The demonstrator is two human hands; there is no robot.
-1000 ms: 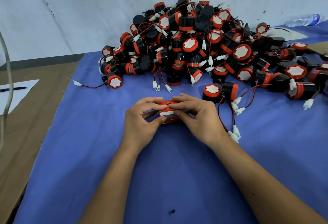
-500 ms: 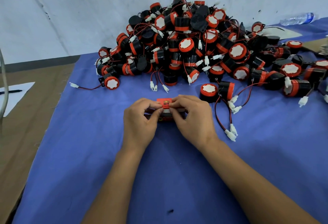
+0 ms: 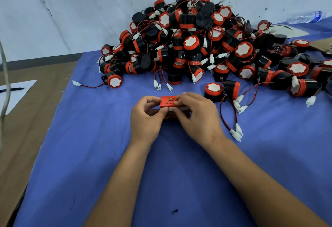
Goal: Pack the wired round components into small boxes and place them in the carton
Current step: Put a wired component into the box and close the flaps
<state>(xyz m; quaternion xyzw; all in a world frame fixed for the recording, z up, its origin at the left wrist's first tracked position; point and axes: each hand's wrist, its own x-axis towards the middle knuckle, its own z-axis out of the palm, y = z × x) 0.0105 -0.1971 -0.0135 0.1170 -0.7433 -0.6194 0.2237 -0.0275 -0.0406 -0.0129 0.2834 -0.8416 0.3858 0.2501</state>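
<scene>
A small red box (image 3: 168,101) with gold lettering sits on the blue cloth between both hands. My left hand (image 3: 145,118) pinches its left end, thumb on the white strip at the front. My right hand (image 3: 195,117) grips the right side, fingers curled over the top flap. Most of the box is hidden under the fingers. Behind it rises a big pile of black-and-red round components (image 3: 197,46) with red-black wires and white plugs. Two loose components (image 3: 221,90) lie just right of my right hand.
The blue cloth (image 3: 107,154) covers the table; brown cardboard (image 3: 27,118) lies at the left with a white sheet and pen (image 3: 12,90). One component (image 3: 113,81) lies apart at the pile's left. A plastic bottle (image 3: 303,17) rests far right by the wall.
The box's red top flap now shows more, lifted between my fingers. My right fingers shifted over its right part. Both hands stay at the same spot on the cloth.
</scene>
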